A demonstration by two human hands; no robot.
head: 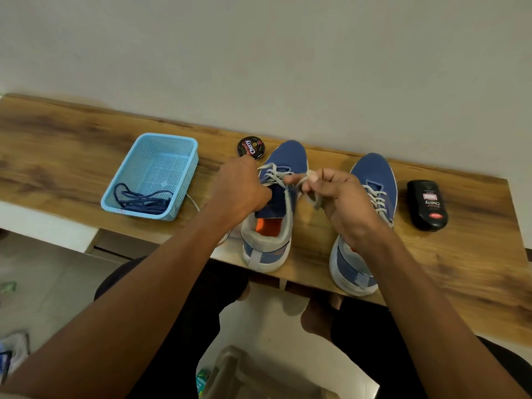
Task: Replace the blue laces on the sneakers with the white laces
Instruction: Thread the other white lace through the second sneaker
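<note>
My right hand (pixel 342 203) pinches the white lace (pixel 309 180) of the left sneaker (pixel 276 203), the lace wound over a fingertip and drawn out toward 3 o'clock from the eyelets. My left hand (pixel 240 188) sits on the same shoe at its 9 o'clock side, fingers curled at the tongue; cannot tell whether they hold lace, the knuckles hide it. A loose white end trails on the desk (pixel 72 145) at 8 o'clock of that hand.

Left sneaker: toe at 12 o'clock, heel at the desk's near edge, white lace through the upper eyelets. Right sneaker (pixel 371 194), at 3 o'clock of the first and apart from it, laced in white.

Blue laces (pixel 144 201) lie bunched in the near corner of the light blue basket (pixel 172 145), at 9 o'clock of the shoes.

Round polish tin (pixel 250 147) at 12 o'clock of my left hand. Black polish bottle (pixel 427 205) lies flat at 3 o'clock of the right sneaker.
</note>
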